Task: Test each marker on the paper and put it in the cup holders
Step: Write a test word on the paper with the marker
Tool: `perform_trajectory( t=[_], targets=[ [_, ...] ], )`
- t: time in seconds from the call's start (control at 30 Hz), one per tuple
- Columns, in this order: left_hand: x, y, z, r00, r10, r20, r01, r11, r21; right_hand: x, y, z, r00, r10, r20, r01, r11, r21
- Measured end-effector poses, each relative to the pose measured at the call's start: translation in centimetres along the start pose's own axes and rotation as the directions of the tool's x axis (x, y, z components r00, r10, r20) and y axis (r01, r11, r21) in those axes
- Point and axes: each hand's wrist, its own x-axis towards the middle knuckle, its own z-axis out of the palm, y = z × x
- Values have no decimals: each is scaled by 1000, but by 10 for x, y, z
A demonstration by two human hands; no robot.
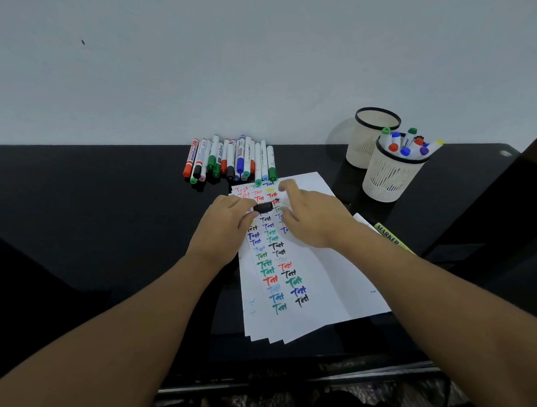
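Note:
A stack of white paper (325, 285) covered in coloured "Test" marks lies on the black table (106, 214). Above its upper part my left hand (226, 223) pinches a black marker (263, 207) by its black end. My right hand (312, 219) is at the marker's other end, blurred, with its fingers curled; the marker's body is hidden under it. Several capped markers (232, 160) lie in a row by the wall. Two cream mesh cup holders stand at the right: the near one (391, 178) holds several markers, the far one (371, 137) looks empty.
A yellow marker box (392, 238) and a white marker (363, 221) lie right of the paper, partly behind my right forearm. A white wall rises directly behind the table. The table's front edge runs below the paper.

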Motion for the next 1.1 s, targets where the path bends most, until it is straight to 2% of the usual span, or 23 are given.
perform_trajectory(
  t=[0.13, 0.17, 0.2, 0.27, 0.3, 0.33, 0.37, 0.47, 0.63, 0.8, 1.0, 1.1],
  targets=[
    [1, -5, 2, 994, -100, 36, 100, 995, 17, -6, 11, -3, 993, 105, -44, -94, 975, 200],
    [1, -5, 3, 993, -110, 41, 109, 994, 17, -8, 13, -2, 987, 150, -61, -126, 947, 295],
    [1, -5, 4, 992, -118, 47, 118, 993, 15, -10, 14, -1, 974, 217, -65, -167, 882, 440],
    [1, -4, 4, 990, -132, 48, 131, 991, 13, -15, 12, 0, 934, 358, -19, -228, 636, 737],
    [1, -3, 4, 990, -134, 44, 134, 991, 8, -18, 12, 1, 922, 388, 12, -228, 515, 827],
    [1, -3, 3, 991, -128, 45, 128, 992, 1, -22, 12, 2, 921, 387, 37, -221, 444, 869],
    [1, -3, 3, 992, -111, 53, 111, 994, -8, -27, 13, 4, 929, 368, 46, -215, 433, 875],
    [1, -4, 4, 993, -28, 114, 29, 999, -15, -39, 13, 14, 942, 335, -9, -174, 513, 841],
    [3, -8, 8, 990, 38, 132, -43, 998, 36, -54, 0, 15, 907, 395, -145, -63, 468, 881],
    [4, -11, 10, 990, 40, 133, -48, 998, 51, -70, -4, 28, 888, 434, -154, -96, 501, 860],
    [4, -11, 11, 992, 34, 125, -41, 998, 51, -76, -4, 37, 890, 427, -158, -60, 454, 889],
    [3, -11, 11, 992, 26, 126, -32, 998, 47, -75, -5, 38, 903, 407, -140, -85, 487, 870]
  ],
)
